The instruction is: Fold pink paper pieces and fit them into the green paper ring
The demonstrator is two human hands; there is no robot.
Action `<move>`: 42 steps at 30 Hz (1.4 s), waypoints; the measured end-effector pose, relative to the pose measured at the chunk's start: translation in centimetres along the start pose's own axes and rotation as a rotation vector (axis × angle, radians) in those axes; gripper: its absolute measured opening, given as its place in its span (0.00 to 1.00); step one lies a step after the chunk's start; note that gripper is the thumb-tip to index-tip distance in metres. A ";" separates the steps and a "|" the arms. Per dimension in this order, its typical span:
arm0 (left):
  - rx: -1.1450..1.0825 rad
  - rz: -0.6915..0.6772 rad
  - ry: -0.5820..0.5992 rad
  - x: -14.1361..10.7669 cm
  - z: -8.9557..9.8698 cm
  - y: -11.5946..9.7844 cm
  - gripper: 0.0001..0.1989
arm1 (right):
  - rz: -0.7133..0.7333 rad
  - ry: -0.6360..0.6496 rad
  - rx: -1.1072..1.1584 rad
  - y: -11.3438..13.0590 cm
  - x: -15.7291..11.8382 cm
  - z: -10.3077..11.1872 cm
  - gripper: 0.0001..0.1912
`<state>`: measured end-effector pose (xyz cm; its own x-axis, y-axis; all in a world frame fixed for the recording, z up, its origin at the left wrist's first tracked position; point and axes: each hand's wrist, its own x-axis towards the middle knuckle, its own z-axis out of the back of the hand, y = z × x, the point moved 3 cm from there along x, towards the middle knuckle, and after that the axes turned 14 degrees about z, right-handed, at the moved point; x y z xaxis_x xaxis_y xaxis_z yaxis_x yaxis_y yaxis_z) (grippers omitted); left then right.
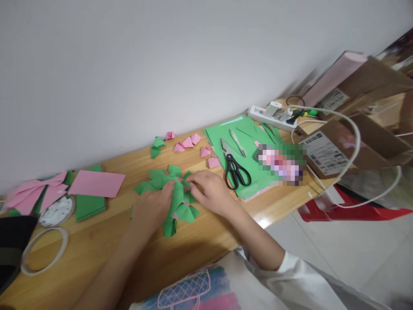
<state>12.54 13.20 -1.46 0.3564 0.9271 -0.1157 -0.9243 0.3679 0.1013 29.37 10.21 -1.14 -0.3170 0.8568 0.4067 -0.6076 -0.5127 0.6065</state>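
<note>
A green folded-paper piece (177, 198) with many pointed, leaf-like flaps and bits of pink rests on the wooden table. On its near left side, my left hand (153, 206) is closed, with the thumb pressed on the paper. My right hand (209, 189) pinches the far right edge of the piece; its fingertips partly hide the spot they grip. Just beyond lie small pink folded-paper pieces (187, 142) and a small green folded piece (157, 147). Black-handled scissors (237, 170) lie to the right of my right hand.
Green paper sheets (254, 174) carry a pale craft knife (238, 143) and a blurred-out object (280, 163). Pink paper (97, 183), a dish of white bits (57, 211) and a tape roll (66, 241) are left. A power strip (258, 114), white cable and cardboard boxes (322, 148) stand right.
</note>
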 end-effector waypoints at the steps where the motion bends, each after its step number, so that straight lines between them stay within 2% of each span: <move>1: -0.024 0.004 0.015 0.0 0.1 0.0 0.21 | -0.036 -0.032 0.040 -0.7 0.2 -0.5 0.11; 5: -0.189 0.072 0.090 -0.2 0.7 0.4 0.20 | -0.168 -0.193 0.212 -3.2 -0.3 -1.9 0.10; 8: -0.451 0.085 0.213 -0.5 1.5 0.8 0.20 | -0.236 -0.296 0.331 -4.2 -0.9 -1.9 0.09; 13: -0.939 0.112 0.360 -0.6 3.2 2.1 0.19 | -0.292 -0.333 0.424 -4.6 -1.1 -1.8 0.10; 17: -1.111 0.095 0.568 -0.7 3.8 2.9 0.20 | -0.313 -0.367 0.475 -4.7 -1.2 -2.0 0.11; 20: -1.209 0.088 0.623 -0.7 4.2 3.2 0.20 | -0.321 -0.420 0.484 -4.8 -1.2 -2.0 0.12; 27: -1.314 0.107 0.573 -0.9 4.8 3.3 0.21 | -0.334 -0.504 0.555 -4.8 -0.9 -1.5 0.18; 36: -1.218 0.122 0.516 -0.9 4.9 3.3 0.22 | -0.361 -0.506 0.535 -4.9 -0.9 -1.4 0.26; 39: -1.144 0.179 0.375 -1.0 5.3 3.6 0.21 | -0.466 -0.481 0.641 -5.2 -0.9 -2.1 0.29; 42: -0.999 0.255 0.130 -1.2 6.1 3.9 0.19 | -0.566 -0.379 0.813 -5.2 -0.9 -3.1 0.31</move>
<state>9.29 13.93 5.09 0.1721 0.9327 -0.3170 -0.6830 -0.1190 -0.7207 30.58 12.23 -6.73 0.1927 0.9810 0.0230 0.1188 -0.0466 0.9918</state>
